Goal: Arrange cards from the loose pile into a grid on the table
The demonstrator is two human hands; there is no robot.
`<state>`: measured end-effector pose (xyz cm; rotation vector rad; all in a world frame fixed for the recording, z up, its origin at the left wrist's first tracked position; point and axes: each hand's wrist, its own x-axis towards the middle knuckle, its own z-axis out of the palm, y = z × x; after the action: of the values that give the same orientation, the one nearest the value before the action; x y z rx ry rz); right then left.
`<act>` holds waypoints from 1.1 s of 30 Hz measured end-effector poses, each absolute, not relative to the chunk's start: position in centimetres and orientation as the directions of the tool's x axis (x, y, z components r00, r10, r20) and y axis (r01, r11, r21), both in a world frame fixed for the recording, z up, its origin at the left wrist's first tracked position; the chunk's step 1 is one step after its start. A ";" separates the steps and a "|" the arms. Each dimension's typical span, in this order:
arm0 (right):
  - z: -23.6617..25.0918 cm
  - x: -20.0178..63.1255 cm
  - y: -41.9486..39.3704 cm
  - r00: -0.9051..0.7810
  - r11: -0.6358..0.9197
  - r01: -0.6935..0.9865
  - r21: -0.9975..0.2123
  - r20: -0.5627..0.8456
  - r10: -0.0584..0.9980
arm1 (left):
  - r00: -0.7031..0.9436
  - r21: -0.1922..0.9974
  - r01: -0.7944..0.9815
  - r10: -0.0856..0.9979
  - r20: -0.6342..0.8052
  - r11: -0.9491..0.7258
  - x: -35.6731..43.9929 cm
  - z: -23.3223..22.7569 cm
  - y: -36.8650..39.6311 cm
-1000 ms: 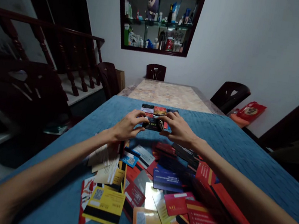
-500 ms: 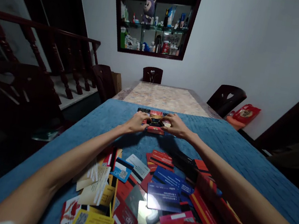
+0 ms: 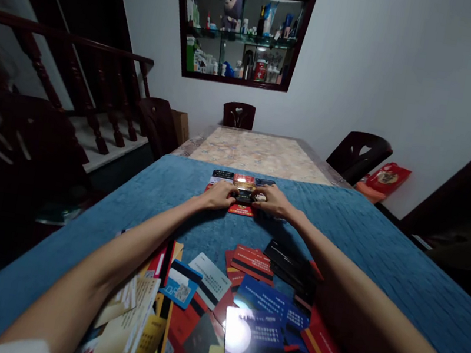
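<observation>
At the far part of the blue cloth, several bank cards lie side by side in close rows. My left hand (image 3: 220, 195) is over the left of these rows, its fingers closed at the left edge of a black card (image 3: 245, 197). Opposite it, my right hand (image 3: 273, 201) curls its fingers at the card's right edge. A red card (image 3: 241, 209) lies flat just in front of the black one. Behind are a red-and-gold card (image 3: 244, 179) and a dark card (image 3: 222, 174). My hands cover other cards in the rows.
Between my forearms spreads a loose pile of cards, with a blue card (image 3: 255, 337), a white card (image 3: 210, 280) and a black card (image 3: 290, 267) among them. The blue cloth (image 3: 359, 244) covers the near table. Dark wooden chairs (image 3: 358, 157) stand around it.
The view has shifted slightly, so the near pile sits lower. My hands stay at the black card, with fingers slightly lower, and the red card in front shows more of its face.
</observation>
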<state>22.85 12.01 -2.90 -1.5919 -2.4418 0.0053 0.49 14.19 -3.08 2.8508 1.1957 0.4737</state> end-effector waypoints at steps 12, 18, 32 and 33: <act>-3.0 22.4 12.2 -0.321 0.334 0.937 -0.099 0.128 0.938 | 0.689 0.136 0.670 0.679 0.254 -0.730 0.6 -4.1 15.7; -2.9 22.3 11.9 -0.313 0.321 0.944 -0.071 0.112 0.943 | 0.671 0.152 0.690 0.704 0.233 -0.708 0.7 -4.4 16.0; -2.7 21.9 11.0 -0.344 0.346 0.938 0.003 0.114 0.932 | 0.702 0.076 0.662 0.652 0.287 -0.746 0.6 -4.4 15.0; -2.7 21.9 10.9 -0.344 0.345 0.938 0.005 0.114 0.932 | 0.709 0.065 0.659 0.647 0.280 -0.749 0.6 -4.4 14.9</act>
<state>21.90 10.93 -2.74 -1.7438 -2.5008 -0.1070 0.60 14.90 -4.41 2.9410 1.1249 0.4584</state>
